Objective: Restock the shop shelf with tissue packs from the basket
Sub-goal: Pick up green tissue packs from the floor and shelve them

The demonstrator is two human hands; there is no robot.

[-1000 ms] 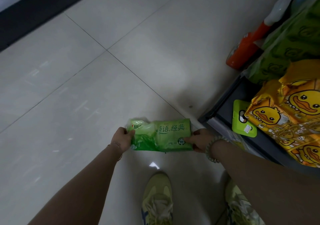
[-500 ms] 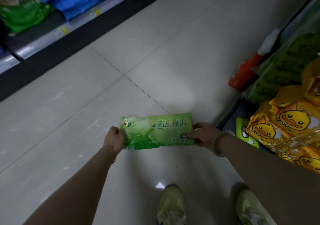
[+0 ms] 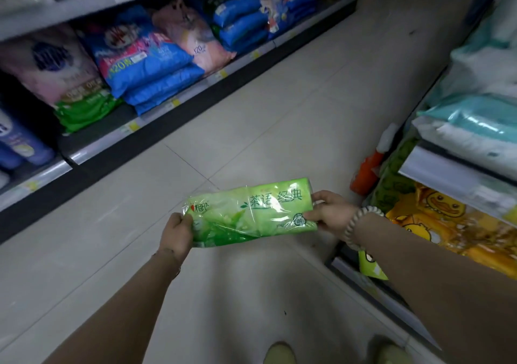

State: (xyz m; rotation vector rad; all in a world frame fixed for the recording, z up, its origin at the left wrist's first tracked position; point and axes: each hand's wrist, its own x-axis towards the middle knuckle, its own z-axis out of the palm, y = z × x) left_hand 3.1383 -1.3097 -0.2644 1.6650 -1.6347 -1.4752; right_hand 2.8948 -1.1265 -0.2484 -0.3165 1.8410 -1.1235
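I hold the green tissue pack [image 3: 250, 212] flat above the floor [image 3: 279, 117], my left hand [image 3: 176, 235] gripping its left end and my right hand [image 3: 331, 212] pinching its right end, near the shelf [image 3: 453, 176].

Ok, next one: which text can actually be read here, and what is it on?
"茶语 经典": green plastic-wrapped tissue pack, along its front.
"相印": same pack, left end.
"100": round seal, same pack, right end.
"120": blue plastic pack on the grey shop shelf.
"120": pink plastic pack beside it.
Yellow price tags on that shelf's edge: too blurred to read.
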